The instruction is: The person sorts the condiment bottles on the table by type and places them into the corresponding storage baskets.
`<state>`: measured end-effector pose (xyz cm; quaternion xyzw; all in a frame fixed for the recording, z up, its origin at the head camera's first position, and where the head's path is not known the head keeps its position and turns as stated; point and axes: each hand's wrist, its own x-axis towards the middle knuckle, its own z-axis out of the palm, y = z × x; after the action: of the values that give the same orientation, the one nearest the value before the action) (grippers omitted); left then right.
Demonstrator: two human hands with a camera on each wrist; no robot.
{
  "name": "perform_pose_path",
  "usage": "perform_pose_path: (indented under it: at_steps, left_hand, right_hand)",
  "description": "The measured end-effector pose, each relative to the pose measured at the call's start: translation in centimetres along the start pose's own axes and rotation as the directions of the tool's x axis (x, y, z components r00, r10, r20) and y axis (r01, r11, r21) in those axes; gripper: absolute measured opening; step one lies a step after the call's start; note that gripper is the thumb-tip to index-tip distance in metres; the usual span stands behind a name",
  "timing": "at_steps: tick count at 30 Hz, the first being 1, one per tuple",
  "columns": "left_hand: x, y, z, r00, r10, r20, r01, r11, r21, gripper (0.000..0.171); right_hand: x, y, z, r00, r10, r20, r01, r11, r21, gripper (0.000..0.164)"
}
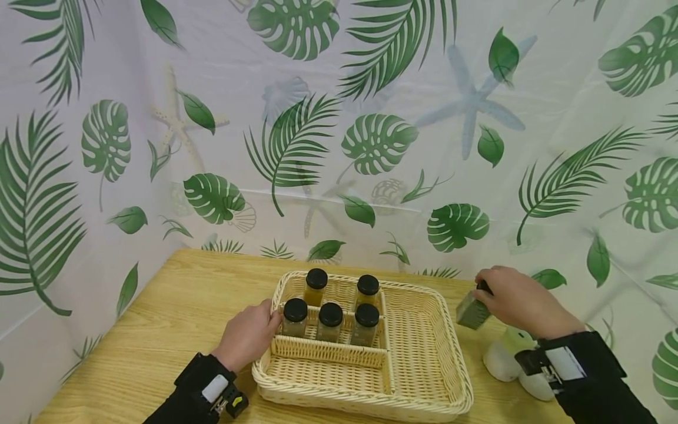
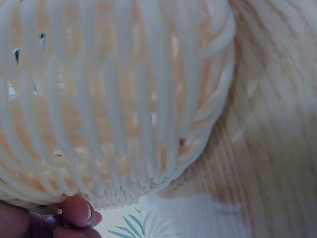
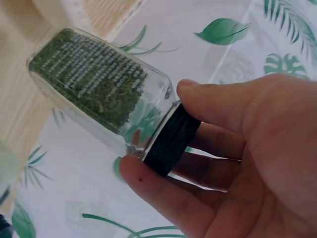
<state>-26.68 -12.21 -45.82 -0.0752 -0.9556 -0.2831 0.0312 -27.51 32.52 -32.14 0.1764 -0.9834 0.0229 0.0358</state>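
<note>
My right hand [image 1: 521, 297] holds a glass spice jar [image 3: 94, 82] of dried green herbs by its black lid [image 3: 171, 141], thumb on one side and fingers on the other. The jar is tilted, off the right side of a cream wicker basket [image 1: 389, 365], with white print on its glass. At the basket's left rim, my left hand [image 1: 249, 333] grips the weave; in the left wrist view its fingertips [image 2: 77, 210] pinch the edge. Two black-lidded jars [image 1: 316, 287] stand in the back left compartment, and three more jars [image 1: 329, 323] line the one in front of it.
Below my right forearm stand white rounded objects [image 1: 502, 359], one with a pale yellow-green top. The basket's dividers [image 1: 331, 350] split its left side into three compartments beside one long right compartment. A leaf-print cloth [image 1: 339, 147] hangs behind the wooden table [image 1: 175, 306].
</note>
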Motion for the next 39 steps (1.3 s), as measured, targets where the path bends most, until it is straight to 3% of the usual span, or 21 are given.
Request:
perform_pose_path:
  at_steps: [21,32,39]
  left_hand:
    - [0.0,-0.1,0.0,1.0,0.008,-0.005,-0.008,1.0,0.002,0.027]
    - [0.0,-0.1,-0.1,1.0,0.003,-0.019,-0.003,1.0,0.002,0.027]
    - [0.0,0.0,0.0,1.0,0.006,-0.027,-0.006,1.0,0.003,0.025]
  right_hand:
    - [-0.9,-7.7,-3.5,0.99,-0.141,-0.021,0.141,0.99,-0.021,0.009]
    - [-1.2,-10.8,-3.3,0.985,-0.173,0.005,0.173,0.985,-0.012,0.008]
    - [-1.2,-12.8,-2.9,0.971,-0.238,0.012,0.239,0.97,-0.04,0.011]
